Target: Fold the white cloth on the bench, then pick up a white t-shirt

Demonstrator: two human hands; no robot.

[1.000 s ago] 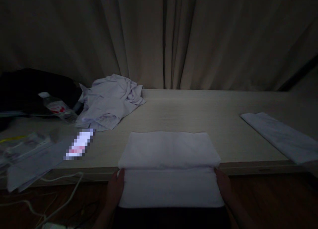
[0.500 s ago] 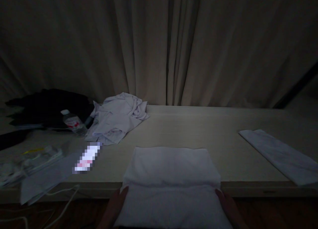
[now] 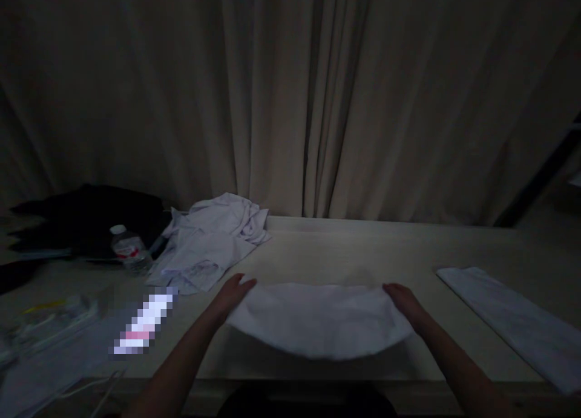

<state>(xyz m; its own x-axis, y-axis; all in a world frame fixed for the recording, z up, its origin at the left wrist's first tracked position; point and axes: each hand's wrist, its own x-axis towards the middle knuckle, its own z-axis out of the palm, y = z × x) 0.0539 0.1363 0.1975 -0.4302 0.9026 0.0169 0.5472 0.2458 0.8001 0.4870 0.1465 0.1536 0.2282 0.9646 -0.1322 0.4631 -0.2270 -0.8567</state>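
Note:
A white cloth (image 3: pixel 318 321) lies folded on the pale table (image 3: pixel 363 248), its near edge sagging in a curve. My left hand (image 3: pixel 231 294) grips its far left corner and my right hand (image 3: pixel 403 303) grips its far right corner. Both forearms reach forward over the table's front edge. The room is dim, so finger detail is hard to see.
A crumpled white garment (image 3: pixel 213 242) lies at the back left beside a plastic bottle (image 3: pixel 129 251) and a dark bundle (image 3: pixel 86 221). Clear plastic bags (image 3: pixel 49 321) sit at the left. Another folded white cloth (image 3: pixel 517 321) lies at the right. Curtains (image 3: pixel 290 103) hang behind.
My hands have carried the cloth's hanging near part up from below the table edge and forward over the part on the table. The camera has tilted upward.

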